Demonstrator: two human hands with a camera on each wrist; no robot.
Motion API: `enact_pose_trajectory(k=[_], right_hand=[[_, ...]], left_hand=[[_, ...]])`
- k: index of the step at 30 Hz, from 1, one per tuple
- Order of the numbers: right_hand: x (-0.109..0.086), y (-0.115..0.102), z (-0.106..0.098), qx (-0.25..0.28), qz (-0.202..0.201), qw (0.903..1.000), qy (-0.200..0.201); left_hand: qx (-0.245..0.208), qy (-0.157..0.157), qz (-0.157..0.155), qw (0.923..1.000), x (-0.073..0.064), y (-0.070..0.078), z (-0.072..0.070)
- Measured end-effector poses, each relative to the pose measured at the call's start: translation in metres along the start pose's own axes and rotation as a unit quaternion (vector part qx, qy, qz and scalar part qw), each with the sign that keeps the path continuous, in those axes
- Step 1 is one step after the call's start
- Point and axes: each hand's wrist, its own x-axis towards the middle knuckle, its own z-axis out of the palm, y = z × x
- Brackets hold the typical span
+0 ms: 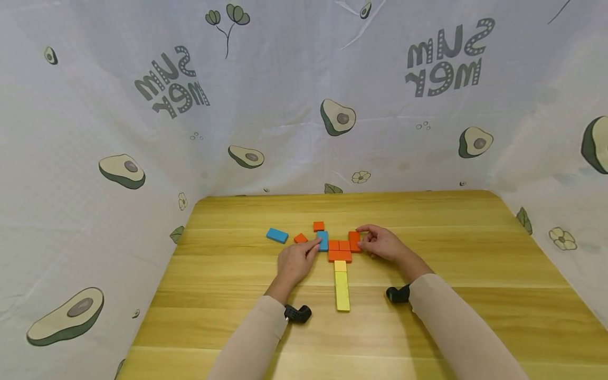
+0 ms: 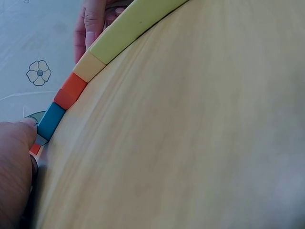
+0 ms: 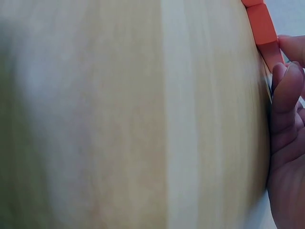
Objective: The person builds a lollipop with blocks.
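Flat coloured blocks lie joined in a figure on the table. My left hand [image 1: 294,262] holds the upright blue block [image 1: 323,241] at the figure's left side, its fingertips on the block. On the right side, my right hand [image 1: 383,243] has its thumb and a finger at the upright red-orange block [image 1: 354,241], and the right wrist view shows fingertips against this block [image 3: 263,24]. Between these two blocks sit two small orange squares [image 1: 339,245] above an orange rectangle [image 1: 339,256]. Below follow a small pale-orange square [image 1: 340,266] and a long yellow-green block [image 1: 342,291].
A loose blue block [image 1: 277,235] lies to the left, with a tilted orange piece [image 1: 300,238] near the left hand. Another orange square [image 1: 319,226] is just behind the held blue block. A printed cloth [image 1: 294,105] hangs around the wooden table [image 1: 228,295].
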Motion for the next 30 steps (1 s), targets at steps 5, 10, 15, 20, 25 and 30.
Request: enact_pose_trajectory(k=[5, 10, 15, 20, 25, 30], right_hand=[[-0.002, -0.0018, 0.0019, 0.003, 0.003, 1.0, 0.002], [-0.003, -0.0031, 0.0021, 0.007, 0.006, 1.0, 0.005], [-0.0029, -0.0031, 0.0016, 0.01, 0.007, 0.9999, 0.007], [-0.0031, -0.0044, 0.0018, 0.006, 0.014, 0.9998, 0.009], [-0.0038, -0.0045, 0.0016, 0.005, 0.009, 0.9999, 0.006], [-0.0041, -0.0043, 0.0017, 0.007, 0.0, 1.0, 0.002]], left_hand=[[0.001, 0.003, 0.005, 1.0, -0.0007, 0.0001, 0.0004], [-0.004, -0.001, 0.003, 1.0, -0.0013, 0.0007, -0.0006], [-0.006, -0.004, -0.001, 1.0, -0.0008, 0.0013, -0.0008], [-0.007, -0.004, 0.0, 1.0, -0.0018, 0.0025, -0.0017], [-0.016, -0.003, -0.001, 0.9999, -0.0027, 0.0027, -0.0017], [-0.059, -0.001, -0.021, 0.9981, -0.0025, 0.002, -0.0026]])
